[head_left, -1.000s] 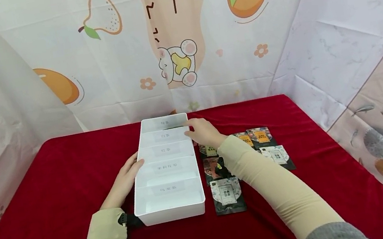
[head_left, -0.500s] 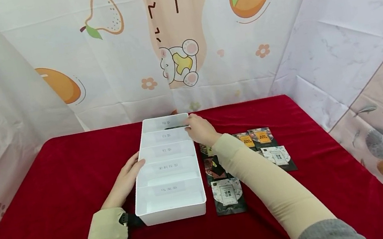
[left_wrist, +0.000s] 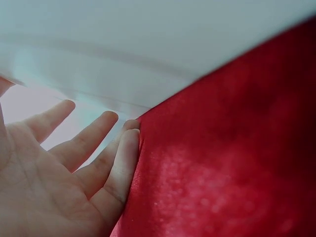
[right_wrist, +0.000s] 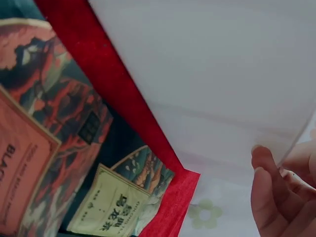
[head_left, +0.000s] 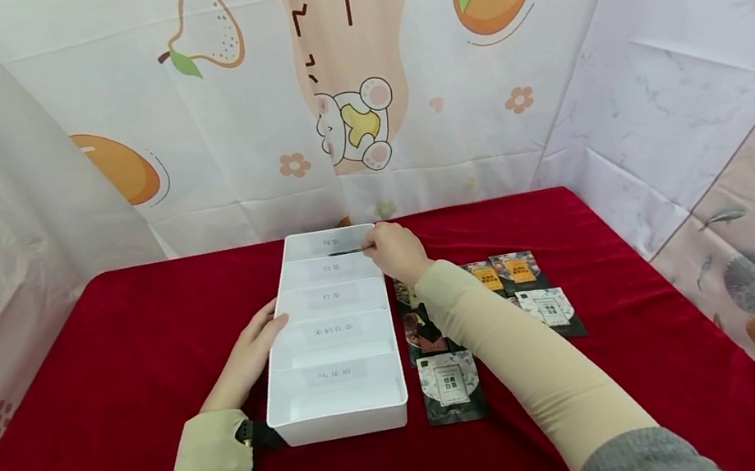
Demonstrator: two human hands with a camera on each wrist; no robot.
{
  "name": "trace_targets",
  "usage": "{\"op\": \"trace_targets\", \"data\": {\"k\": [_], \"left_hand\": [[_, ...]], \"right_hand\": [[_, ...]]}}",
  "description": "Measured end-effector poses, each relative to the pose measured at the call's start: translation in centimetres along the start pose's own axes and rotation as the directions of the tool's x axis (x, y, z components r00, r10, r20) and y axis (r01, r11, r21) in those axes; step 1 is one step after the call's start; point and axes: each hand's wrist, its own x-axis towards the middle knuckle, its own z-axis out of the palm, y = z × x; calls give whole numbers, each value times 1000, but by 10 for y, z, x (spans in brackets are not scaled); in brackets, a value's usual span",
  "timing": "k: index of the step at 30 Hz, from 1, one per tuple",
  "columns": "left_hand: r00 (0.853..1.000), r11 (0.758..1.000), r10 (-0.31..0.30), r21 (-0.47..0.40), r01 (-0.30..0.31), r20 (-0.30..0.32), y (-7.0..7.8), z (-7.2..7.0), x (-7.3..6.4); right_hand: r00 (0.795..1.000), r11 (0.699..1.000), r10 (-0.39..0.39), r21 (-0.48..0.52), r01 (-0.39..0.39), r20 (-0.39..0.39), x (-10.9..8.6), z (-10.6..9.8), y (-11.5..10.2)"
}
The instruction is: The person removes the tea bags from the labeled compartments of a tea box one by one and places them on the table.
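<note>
A long white box (head_left: 338, 425), divided by cross walls into several labelled compartments, stands on the red cloth. My left hand (head_left: 246, 357) rests along its left side, thumb at the rim; in the left wrist view its fingers (left_wrist: 91, 136) lie loosely extended by the outer wall. At the far right rim my right hand (head_left: 397, 253) has curled fingers and pinches the end of a thin dark packet (head_left: 346, 252), seen edge-on by the farthest divider. Most of that packet is hidden. In the right wrist view the curled fingers (right_wrist: 269, 197) touch the outer wall.
Right of the box lie several tea packets: a white-labelled one (head_left: 451, 386) nearest, a red one (right_wrist: 29, 163), an oolong one (right_wrist: 106, 202), orange-labelled ones (head_left: 518, 268) and another white-labelled one (head_left: 550, 308). A printed curtain (head_left: 224, 169) hangs behind the table.
My right hand has curled more closely at the far right rim, and more of the dark packet's edge shows. The left hand keeps its place by the box.
</note>
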Motion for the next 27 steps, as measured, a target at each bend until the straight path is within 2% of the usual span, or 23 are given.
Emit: {"op": "trace_targets", "data": {"k": [5, 14, 19, 27], "left_hand": [[1000, 1000, -4, 15, 4, 8, 3, 0, -1], [1000, 1000, -14, 23, 14, 8, 4, -2, -3], [1000, 999, -21, 33, 21, 0, 4, -1, -3], [1000, 1000, 0, -5, 0, 10, 6, 1, -3]], "right_hand": [[1000, 1000, 8, -18, -8, -17, -1, 2, 1], [998, 997, -3, 74, 7, -57, -5, 2, 2], [994, 988, -3, 152, 20, -114, -10, -2, 0], [974, 948, 26, 313, 48, -227, -20, -11, -1]]}}
